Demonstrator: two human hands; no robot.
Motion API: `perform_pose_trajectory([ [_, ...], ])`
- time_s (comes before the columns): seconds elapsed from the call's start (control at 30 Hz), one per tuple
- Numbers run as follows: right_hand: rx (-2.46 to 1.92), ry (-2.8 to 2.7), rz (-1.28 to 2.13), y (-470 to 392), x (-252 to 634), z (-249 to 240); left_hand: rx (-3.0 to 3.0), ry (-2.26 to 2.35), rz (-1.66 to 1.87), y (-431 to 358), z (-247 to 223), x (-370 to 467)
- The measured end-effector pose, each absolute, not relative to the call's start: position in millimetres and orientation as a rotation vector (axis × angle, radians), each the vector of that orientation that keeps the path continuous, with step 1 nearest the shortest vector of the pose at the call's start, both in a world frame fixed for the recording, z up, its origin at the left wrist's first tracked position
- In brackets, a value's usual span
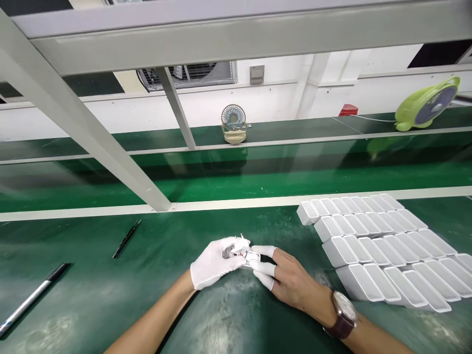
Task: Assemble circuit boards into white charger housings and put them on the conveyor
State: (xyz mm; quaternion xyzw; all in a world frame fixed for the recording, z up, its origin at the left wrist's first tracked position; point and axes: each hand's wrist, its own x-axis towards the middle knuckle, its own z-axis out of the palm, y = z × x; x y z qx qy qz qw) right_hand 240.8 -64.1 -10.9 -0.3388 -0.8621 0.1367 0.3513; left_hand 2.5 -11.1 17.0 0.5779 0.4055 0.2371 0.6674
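- Head view: the left hand (216, 262), in a white glove, and the right hand (285, 278), bare but for white cots on its fingers (266, 251), met over the green bench (110, 295).
- Both pinched a small white part (246, 250) between their fingertips, held just above the bench surface.
- A brown-strapped watch (344, 314) sat on the right wrist.
- Rows of white cases (383, 246) lay just right of the hands.
- A black pen (127, 238) and a metal rod (31, 300) lay well apart to the left.
- A grey frame strut (92, 142) slanted down to the bench behind.
- A small desk fan (233, 123) and a green fan (427, 104) stood on the far shelf.
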Motion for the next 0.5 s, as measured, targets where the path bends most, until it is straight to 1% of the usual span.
perform_pose_trajectory([
  [0.2,-0.859,-2.126,0.257,-64.1,242.4,-20.1,1.309,0.844,0.557,-11.9,23.6,2.6],
  [0.33,-0.893,-2.024,0.246,-65.4,243.7,-21.6,1.350,0.771,0.581,-11.9,24.7,2.9],
  [0.5,-0.836,-2.064,0.294,-64.2,236.9,-20.4,1.330,0.737,0.601,-12.5,20.2,3.6],
])
